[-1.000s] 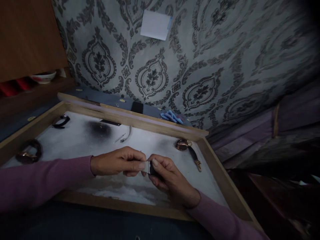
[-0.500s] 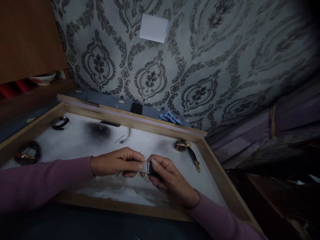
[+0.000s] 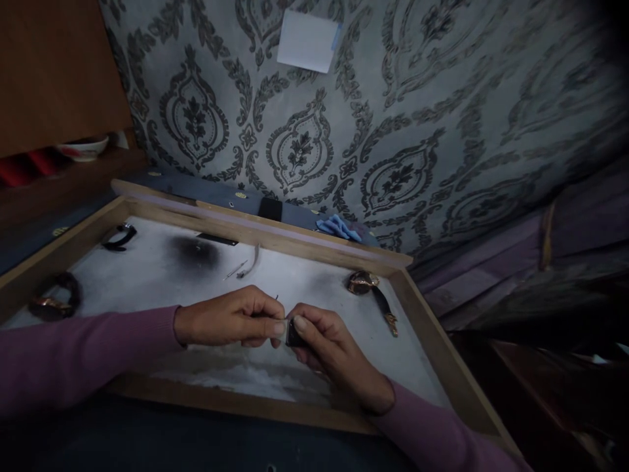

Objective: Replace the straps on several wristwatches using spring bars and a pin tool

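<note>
Over the shallow wooden tray, my left hand pinches a pale grey watch strap between thumb and fingers. My right hand grips a dark, square-faced watch, its thumb lying across the face. Strap and watch edge meet between the two hands; fingers hide whether they are joined. Behind the hands, on the white tray bottom, lie another pale strap piece and a thin metal tool.
A watch with a black strap lies at the tray's right. Two more, a dark-strapped watch and a smaller black one, lie at left. A flat black strip rests near the back wall. Beyond are a blue cloth and a black object.
Both hands keep their hold, and the dark watch has turned slightly in my right hand. The whole view has shifted a little.
</note>
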Demonstrator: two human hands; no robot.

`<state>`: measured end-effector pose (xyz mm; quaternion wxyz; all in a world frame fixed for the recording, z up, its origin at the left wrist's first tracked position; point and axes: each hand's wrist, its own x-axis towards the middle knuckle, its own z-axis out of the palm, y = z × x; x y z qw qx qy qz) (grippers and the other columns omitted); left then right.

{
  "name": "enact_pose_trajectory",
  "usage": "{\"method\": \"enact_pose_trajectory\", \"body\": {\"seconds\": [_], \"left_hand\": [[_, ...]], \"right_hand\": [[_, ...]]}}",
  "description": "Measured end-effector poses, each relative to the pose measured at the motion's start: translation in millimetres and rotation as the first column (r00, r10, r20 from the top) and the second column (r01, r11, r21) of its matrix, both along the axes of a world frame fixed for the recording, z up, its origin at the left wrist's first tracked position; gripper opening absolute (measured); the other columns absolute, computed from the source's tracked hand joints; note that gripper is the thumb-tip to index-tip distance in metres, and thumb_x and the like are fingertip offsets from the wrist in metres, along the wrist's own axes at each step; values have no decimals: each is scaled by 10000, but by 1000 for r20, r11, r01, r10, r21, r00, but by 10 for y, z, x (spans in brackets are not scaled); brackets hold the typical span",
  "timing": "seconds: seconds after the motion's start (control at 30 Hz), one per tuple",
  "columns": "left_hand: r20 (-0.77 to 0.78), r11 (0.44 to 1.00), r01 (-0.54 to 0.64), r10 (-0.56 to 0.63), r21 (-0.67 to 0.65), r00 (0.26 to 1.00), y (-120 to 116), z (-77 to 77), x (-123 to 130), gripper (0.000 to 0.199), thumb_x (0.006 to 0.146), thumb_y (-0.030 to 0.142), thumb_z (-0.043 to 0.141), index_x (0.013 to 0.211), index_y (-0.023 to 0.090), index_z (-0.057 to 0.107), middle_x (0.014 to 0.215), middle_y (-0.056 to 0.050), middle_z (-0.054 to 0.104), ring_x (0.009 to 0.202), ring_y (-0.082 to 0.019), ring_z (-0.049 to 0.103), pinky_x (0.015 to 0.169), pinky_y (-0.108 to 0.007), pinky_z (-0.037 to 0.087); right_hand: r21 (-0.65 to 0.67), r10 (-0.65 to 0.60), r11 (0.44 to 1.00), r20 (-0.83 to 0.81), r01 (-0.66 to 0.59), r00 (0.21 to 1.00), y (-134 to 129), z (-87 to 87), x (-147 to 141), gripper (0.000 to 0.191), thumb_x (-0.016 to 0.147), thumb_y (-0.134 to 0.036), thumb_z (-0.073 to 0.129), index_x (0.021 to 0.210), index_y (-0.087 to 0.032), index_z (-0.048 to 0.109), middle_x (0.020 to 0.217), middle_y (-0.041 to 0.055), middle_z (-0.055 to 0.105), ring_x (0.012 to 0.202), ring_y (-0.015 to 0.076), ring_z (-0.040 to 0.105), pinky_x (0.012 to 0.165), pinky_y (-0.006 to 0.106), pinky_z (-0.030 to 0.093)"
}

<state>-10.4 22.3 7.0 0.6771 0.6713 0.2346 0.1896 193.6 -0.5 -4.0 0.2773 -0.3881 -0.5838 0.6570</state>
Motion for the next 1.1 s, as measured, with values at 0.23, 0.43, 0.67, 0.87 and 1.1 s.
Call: {"method": "enact_pose_trajectory", "body": {"seconds": [0.23, 0.43, 0.67, 0.87, 1.1], "left_hand": [[17, 999, 14, -13, -31, 1000, 60, 7, -18, 338, 919, 447, 509, 817, 132, 576, 538, 77, 389, 495, -78, 327, 513, -221, 273], [81, 994, 16, -7, -110, 997, 31, -53, 4, 322, 905, 441, 535, 810, 136, 567, 546, 79, 385, 489, -71, 296, 505, -220, 240], [81, 988, 18, -6, -151, 997, 52, -55, -16, 298, 903, 436, 529, 837, 146, 552, 524, 77, 415, 474, -80, 320, 500, -233, 244], [174, 947, -111, 169, -301, 970, 112, -28, -66, 230, 888, 322, 554, 1039, 174, 464, 540, 48, 568, 479, -105, 477, 523, -233, 334], [321, 903, 6, 147, -429, 936, 136, -61, -75, 241, 899, 311, 579, 1075, 155, 526, 889, -99, 692, 764, -190, 671, 587, -253, 477]], "right_hand": [[-155, -20, 988, -112, 3, 994, 42, 11, -41, 431, 875, -553, 568, 761, -138, 566, 480, -86, 440, 337, 6, 174, 326, 161, 87], [-260, -7, 964, -213, -50, 977, 40, 1, -21, 408, 853, -530, 620, 758, -135, 582, 465, -84, 465, 316, -6, 164, 318, 150, 80], [-355, -29, 932, -259, -67, 965, 80, -34, 7, 389, 844, -511, 644, 746, -149, 542, 476, -83, 485, 307, -9, 156, 317, 146, 86], [-324, -192, 940, -246, 106, 950, 146, -67, 21, 379, 794, -479, 716, 747, -137, 561, 655, -10, 587, 398, 10, 370, 333, 134, 158], [-142, -69, 989, -265, 32, 962, 148, -123, 33, 346, 838, -451, 690, 1049, -189, 608, 831, 21, 642, 659, 99, 633, 473, 147, 415]]}}
